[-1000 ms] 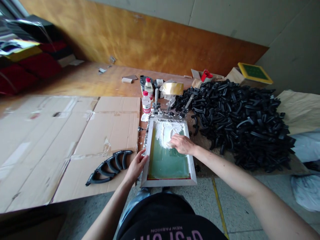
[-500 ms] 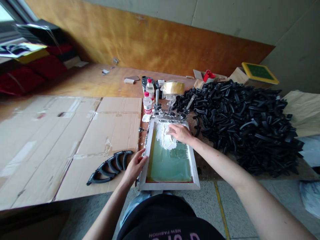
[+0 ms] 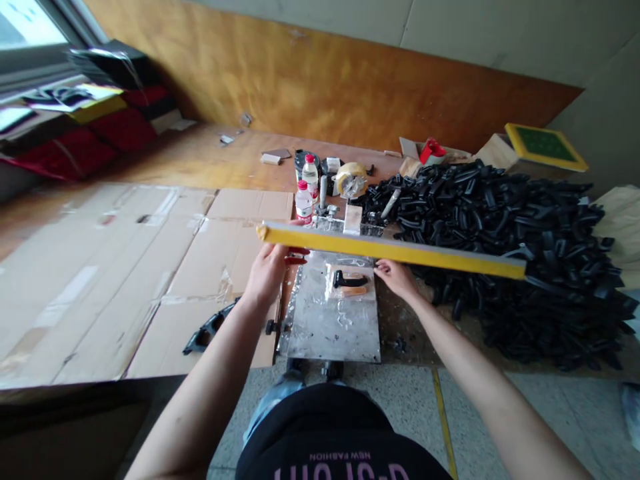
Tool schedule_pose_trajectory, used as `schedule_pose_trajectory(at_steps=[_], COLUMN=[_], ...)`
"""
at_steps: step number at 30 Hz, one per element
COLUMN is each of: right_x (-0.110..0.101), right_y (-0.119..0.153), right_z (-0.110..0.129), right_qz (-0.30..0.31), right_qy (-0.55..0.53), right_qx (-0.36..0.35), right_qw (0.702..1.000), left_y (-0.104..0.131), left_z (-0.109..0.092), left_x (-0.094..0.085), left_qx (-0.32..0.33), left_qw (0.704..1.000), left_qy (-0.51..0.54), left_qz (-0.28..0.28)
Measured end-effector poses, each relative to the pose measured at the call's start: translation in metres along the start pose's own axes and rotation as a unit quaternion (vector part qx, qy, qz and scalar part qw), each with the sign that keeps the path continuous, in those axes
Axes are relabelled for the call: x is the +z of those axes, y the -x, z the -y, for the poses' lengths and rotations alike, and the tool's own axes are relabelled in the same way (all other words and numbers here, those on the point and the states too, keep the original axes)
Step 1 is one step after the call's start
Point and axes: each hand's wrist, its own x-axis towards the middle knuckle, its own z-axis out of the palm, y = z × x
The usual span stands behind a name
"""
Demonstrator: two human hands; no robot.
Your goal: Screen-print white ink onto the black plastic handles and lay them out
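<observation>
A screen printing frame is raised, its yellow near edge facing me above a metal base plate. My left hand grips the frame near its left end, the fingers reaching under it. Below the frame, a curved black plastic part lies in a small tan holder on the plate. My right hand is at the plate's right edge, just right of the black part, its fingers bent and slightly apart, with nothing visible in them. The mesh face of the frame is hidden from me.
A large heap of black plastic parts covers the right side. Several similar parts lie on the cardboard at left. Two red-capped bottles and a tape roll stand behind the plate.
The screen frame has swung up off the plate, uncovering the black part. My left hand has moved up with it. My right hand has left the white paste and moved right and slightly nearer me.
</observation>
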Motion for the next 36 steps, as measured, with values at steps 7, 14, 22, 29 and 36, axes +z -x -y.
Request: schedule_pose_trajectory(at_steps=[7,14,22,29,36], right_x=[0.017,0.012,0.099,0.16,0.179], right_y=[0.019,0.066,0.056,0.022,0.016], right_z=[0.051,0.164,0.265,0.316,0.345], right_qz=[0.1,0.072,0.185,0.281,0.294], right_qy=[-0.122,-0.146,-0.161,0.014,0.038], right_qx=[-0.049,-0.263,-0.329,-0.289,-0.259], right_qw=[0.986,0.951,0.912,0.915,0.919], left_y=[0.038,0.135,0.185,0.187,0.162], left_z=[0.046,0.107,0.168,0.207,0.2], left_x=[0.008,0.009,-0.138,-0.21,-0.235], left_qx=[-0.104,-0.288,-0.309,-0.384,-0.438], left_qw=[0.994,0.953,0.887,0.859,0.834], left_qy=[0.021,0.068,-0.049,-0.14,-0.268], left_qz=[-0.009,-0.064,-0.34,-0.309,-0.202])
